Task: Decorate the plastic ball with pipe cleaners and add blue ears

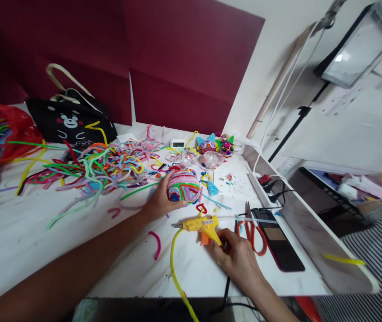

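My left hand (162, 197) is wrapped round the left side of a ball (184, 185) covered in pink, green, white and orange pipe cleaner. Nearer the front edge, my right hand (236, 255) has its fingers closed on the handle of a yellow glue gun (201, 223), whose nozzle points left. An orange trigger shows under the gun's body. A long yellow pipe cleaner (174, 264) runs from near the nozzle over the table's front edge. Just above the gun lies a small red loop (201, 208). A curved pink piece (157, 246) lies to the left.
Tangled pipe cleaners (110, 165) spread across the left, by a black bag (72, 123) and red bag (26, 129). Orange-handled scissors (251, 232) and a phone (279, 241) lie right. Two decorated figures (224, 146), clear containers (212, 159) and a small clock (178, 143) stand behind.
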`<act>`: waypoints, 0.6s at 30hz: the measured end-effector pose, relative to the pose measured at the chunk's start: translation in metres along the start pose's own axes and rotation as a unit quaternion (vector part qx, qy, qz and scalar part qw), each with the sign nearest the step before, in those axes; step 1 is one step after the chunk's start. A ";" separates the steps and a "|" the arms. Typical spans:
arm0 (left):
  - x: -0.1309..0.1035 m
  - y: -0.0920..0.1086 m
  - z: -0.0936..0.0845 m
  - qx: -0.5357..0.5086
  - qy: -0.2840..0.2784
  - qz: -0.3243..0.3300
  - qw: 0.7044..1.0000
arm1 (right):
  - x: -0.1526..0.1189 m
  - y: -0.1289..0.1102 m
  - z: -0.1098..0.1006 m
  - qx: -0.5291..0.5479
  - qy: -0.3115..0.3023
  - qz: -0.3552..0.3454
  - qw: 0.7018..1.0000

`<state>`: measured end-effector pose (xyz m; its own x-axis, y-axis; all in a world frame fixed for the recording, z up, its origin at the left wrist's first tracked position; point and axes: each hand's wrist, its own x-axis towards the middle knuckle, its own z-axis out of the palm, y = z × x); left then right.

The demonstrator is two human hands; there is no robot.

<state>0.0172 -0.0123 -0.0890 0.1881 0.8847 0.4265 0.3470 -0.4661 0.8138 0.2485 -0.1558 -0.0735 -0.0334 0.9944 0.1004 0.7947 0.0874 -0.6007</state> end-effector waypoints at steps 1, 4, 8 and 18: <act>0.000 0.001 -0.002 0.008 -0.012 0.002 1.000 | -0.001 0.001 0.001 -0.012 0.006 -0.006 1.000; 0.002 0.002 -0.018 0.029 -0.087 -0.003 0.996 | -0.003 0.003 0.005 -0.052 0.029 -0.025 0.998; 0.011 -0.009 -0.052 0.088 -0.143 -0.006 0.986 | -0.004 0.004 0.008 -0.101 0.051 -0.061 0.992; 0.013 -0.032 -0.082 0.279 -0.187 0.016 0.942 | -0.005 0.004 0.008 -0.141 0.059 -0.091 0.984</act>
<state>-0.0664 0.0141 -0.0770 0.4817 0.8548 0.1932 0.7446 -0.5155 0.4241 0.2468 -0.1599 -0.0828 -0.1337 0.9484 0.2877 0.9188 0.2274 -0.3227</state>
